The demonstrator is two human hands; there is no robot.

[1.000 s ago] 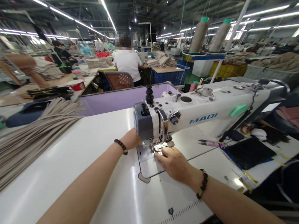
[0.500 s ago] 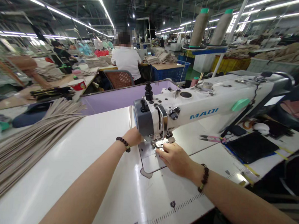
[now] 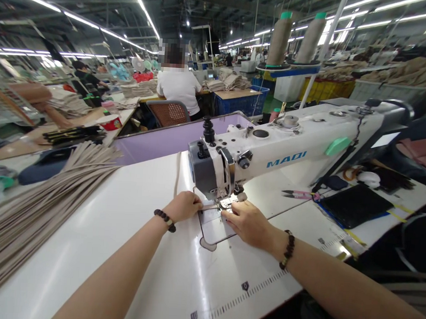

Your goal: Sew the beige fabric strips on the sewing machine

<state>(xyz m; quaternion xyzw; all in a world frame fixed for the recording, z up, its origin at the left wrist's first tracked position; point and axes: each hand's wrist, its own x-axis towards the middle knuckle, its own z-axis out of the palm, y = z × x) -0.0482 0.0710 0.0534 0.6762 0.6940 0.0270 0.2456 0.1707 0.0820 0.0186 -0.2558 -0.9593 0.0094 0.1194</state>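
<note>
At frame centre, the left hand pinched a pale strip beside the sewing machine, while the right hand pressed flat fingers under its needle, steadying it on the counter

White worktop carried a MAQI sewing machine at 12 o'clock. Stack of beige strips lay at 9 o'clock. Pink snips and black pad lay at 3 o'clock. Printed ruler ran along 6 o'clock edge.
</note>
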